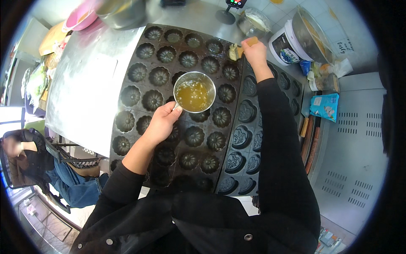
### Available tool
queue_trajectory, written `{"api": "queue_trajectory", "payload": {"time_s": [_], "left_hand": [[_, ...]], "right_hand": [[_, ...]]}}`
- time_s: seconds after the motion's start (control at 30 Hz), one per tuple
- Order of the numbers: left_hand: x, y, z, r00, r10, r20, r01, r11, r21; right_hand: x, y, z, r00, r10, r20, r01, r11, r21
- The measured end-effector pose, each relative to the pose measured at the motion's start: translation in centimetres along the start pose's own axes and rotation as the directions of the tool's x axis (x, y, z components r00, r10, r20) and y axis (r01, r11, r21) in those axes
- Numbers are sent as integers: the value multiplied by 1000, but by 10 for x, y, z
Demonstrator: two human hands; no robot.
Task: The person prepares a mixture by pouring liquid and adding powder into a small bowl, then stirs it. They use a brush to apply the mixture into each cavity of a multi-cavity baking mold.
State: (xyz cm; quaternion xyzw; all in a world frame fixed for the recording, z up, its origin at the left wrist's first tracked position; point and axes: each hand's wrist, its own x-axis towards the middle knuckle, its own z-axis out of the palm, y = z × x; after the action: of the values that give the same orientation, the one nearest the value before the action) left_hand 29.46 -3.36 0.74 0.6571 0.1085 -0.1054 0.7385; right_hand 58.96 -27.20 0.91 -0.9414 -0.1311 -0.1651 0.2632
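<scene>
My left hand (164,120) grips the handle of a small metal cup (195,92), which holds a yellow liquid with bubbles on top. The cup is over a dark baking mold tray (194,136) with rows of fluted round cavities, and it hides some of them. In my right hand (255,53) is the wooden handle of a pastry brush (235,52). Its pale bristles are at a cavity near the tray's far right corner. A second dark mold tray (241,138) with patterned cavities lies to the right, partly covered by my sleeve.
A steel tabletop (85,85) extends left. Behind stand a pink basin (81,17), a large metal pot (122,12), a phone stand (225,16) and a bowl (253,23). To the right are a white bucket (282,44), a blue packet (324,107) and rolling pins (312,149). A seated person (63,171) is at left.
</scene>
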Motion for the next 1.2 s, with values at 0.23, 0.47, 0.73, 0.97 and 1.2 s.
{"api": "queue_trajectory", "payload": {"time_s": [0.23, 0.47, 0.73, 0.97, 1.2], "left_hand": [[3, -8, 4, 999, 29, -14, -30, 999, -27], [3, -8, 4, 999, 23, -32, -25, 999, -46], [4, -6, 3, 999, 33, 3, -33, 999, -32], [1, -10, -2, 997, 65, -31, -67, 996, -55], [-15, 9, -34, 966, 70, -250, -81, 996, -34]], "right_hand": [[23, 26, 21, 823, 540, 176, -559, 714, 422], [12, 31, -14, 900, 417, 123, -371, 589, 718], [-59, -4, -55, 915, -306, 263, 239, 936, 257], [-79, -56, -97, 957, 133, 257, -250, 825, 507], [-99, -184, -83, 954, -106, 282, -167, 591, 789]]}}
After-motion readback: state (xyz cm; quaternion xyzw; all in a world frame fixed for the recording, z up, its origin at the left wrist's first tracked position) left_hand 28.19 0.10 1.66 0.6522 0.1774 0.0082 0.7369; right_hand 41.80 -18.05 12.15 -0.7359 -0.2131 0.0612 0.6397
